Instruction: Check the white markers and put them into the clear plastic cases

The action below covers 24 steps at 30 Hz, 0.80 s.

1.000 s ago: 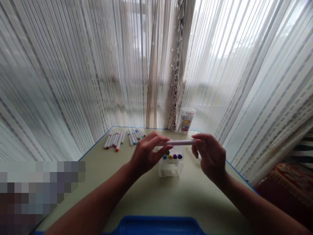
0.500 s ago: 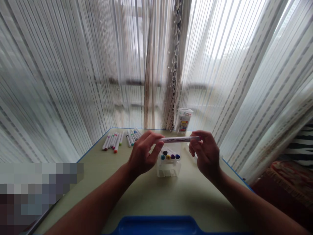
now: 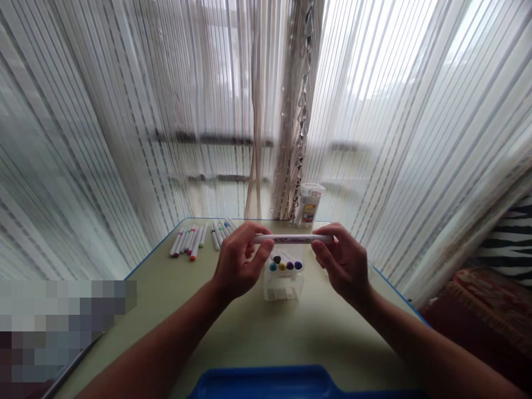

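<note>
A white marker (image 3: 293,239) is held level above the table between my two hands. My left hand (image 3: 243,255) pinches its left end with thumb and fingers. On the other end, my right hand (image 3: 343,257) grips with thumb and forefinger, covering part of the barrel. Below the marker stands a clear plastic case (image 3: 284,291). Several markers lie in it with their coloured ends facing me, among them a yellow one (image 3: 282,266) and a black one (image 3: 277,259). Printing shows on the held marker's side.
Loose markers (image 3: 189,241) lie at the table's far left, with a second group (image 3: 216,235) beside them, partly behind my left hand. A clear box with a label (image 3: 310,208) stands at the back. A blue tray edge (image 3: 266,379) is nearest me. Striped curtains hang behind the table (image 3: 233,338).
My right hand has shifted slightly left along the marker, and the marker's left end now sticks further into my left hand. The marker is more level. The view has moved a little.
</note>
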Each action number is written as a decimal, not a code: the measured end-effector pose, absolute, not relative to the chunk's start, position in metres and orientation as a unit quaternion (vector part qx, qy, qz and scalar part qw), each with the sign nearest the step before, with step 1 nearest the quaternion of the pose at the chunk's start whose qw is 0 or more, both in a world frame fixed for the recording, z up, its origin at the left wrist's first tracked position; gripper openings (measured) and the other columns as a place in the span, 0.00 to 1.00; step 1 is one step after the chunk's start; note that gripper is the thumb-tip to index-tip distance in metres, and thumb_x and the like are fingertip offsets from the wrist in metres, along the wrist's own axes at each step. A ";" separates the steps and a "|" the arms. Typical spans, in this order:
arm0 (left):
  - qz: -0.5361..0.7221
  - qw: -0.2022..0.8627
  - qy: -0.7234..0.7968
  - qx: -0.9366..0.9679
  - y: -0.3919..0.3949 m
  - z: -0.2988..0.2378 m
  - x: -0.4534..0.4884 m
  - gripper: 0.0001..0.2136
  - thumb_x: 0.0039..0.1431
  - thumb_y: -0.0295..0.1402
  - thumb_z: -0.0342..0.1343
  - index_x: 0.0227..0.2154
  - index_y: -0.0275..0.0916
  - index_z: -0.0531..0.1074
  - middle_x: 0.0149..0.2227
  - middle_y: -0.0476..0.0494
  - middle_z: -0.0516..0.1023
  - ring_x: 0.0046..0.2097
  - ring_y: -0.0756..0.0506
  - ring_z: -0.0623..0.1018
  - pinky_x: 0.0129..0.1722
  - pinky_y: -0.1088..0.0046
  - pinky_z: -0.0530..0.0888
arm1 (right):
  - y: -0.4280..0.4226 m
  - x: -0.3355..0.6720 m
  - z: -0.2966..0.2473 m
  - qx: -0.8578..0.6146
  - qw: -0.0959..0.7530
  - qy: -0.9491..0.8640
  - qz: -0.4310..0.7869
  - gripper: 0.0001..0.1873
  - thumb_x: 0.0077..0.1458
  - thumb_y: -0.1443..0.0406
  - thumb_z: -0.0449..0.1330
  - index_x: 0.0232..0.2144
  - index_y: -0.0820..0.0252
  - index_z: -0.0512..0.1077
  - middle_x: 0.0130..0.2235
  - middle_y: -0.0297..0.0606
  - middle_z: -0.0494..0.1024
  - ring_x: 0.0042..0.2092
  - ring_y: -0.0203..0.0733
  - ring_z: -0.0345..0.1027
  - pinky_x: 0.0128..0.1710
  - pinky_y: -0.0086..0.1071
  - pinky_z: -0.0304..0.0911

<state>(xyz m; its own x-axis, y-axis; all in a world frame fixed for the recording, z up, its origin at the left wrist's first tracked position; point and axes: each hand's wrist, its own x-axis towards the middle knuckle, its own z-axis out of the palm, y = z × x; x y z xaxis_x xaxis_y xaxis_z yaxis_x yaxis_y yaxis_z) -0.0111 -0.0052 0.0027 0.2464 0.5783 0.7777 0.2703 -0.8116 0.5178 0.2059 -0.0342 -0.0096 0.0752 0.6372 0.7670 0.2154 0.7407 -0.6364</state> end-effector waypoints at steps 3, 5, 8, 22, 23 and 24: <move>0.545 0.187 0.269 0.772 -0.005 0.001 -0.011 0.07 0.63 0.36 0.55 0.35 0.38 0.72 0.22 0.55 0.63 0.21 0.54 0.60 0.21 0.78 0.57 | -0.036 0.204 -0.008 -0.309 0.662 -0.650 0.211 0.08 0.59 0.61 0.65 0.38 0.58 0.73 0.31 0.32 0.69 0.23 0.31 0.61 0.17 0.27 0.57; 0.538 0.211 0.265 0.772 -0.006 0.001 -0.011 0.07 0.63 0.36 0.55 0.35 0.38 0.71 0.20 0.56 0.60 0.21 0.54 0.58 0.21 0.78 0.56 | -0.035 0.204 -0.008 -0.296 0.659 -0.639 0.265 0.08 0.58 0.61 0.66 0.38 0.58 0.72 0.26 0.29 0.69 0.19 0.30 0.59 0.15 0.26 0.56; 0.532 0.229 0.261 0.772 -0.006 0.001 -0.011 0.07 0.64 0.36 0.54 0.36 0.37 0.71 0.21 0.56 0.60 0.21 0.53 0.58 0.21 0.77 0.56 | -0.032 0.206 -0.010 -0.279 0.646 -0.627 0.334 0.08 0.59 0.62 0.65 0.38 0.59 0.72 0.28 0.32 0.76 0.18 0.31 0.62 0.13 0.26 0.58; 0.534 0.201 0.264 0.778 -0.006 0.001 -0.012 0.08 0.64 0.34 0.51 0.35 0.36 0.71 0.21 0.56 0.61 0.21 0.54 0.59 0.21 0.77 0.56 | -0.031 0.207 -0.010 -0.262 0.626 -0.623 0.389 0.07 0.59 0.64 0.66 0.38 0.61 0.75 0.30 0.38 0.81 0.18 0.31 0.66 0.15 0.25 0.59; 0.533 0.202 0.263 0.778 -0.006 0.002 -0.012 0.08 0.64 0.34 0.51 0.34 0.36 0.71 0.21 0.56 0.61 0.20 0.54 0.58 0.20 0.78 0.56 | -0.031 0.207 -0.011 -0.263 0.624 -0.624 0.390 0.06 0.59 0.64 0.66 0.38 0.61 0.75 0.30 0.38 0.81 0.18 0.31 0.66 0.15 0.25 0.59; 0.533 0.202 0.260 0.780 -0.006 0.002 -0.012 0.08 0.64 0.34 0.51 0.34 0.36 0.71 0.20 0.57 0.60 0.20 0.54 0.58 0.20 0.78 0.55 | -0.032 0.208 -0.011 -0.264 0.623 -0.624 0.391 0.06 0.59 0.64 0.65 0.38 0.61 0.76 0.30 0.38 0.81 0.19 0.30 0.66 0.15 0.25 0.59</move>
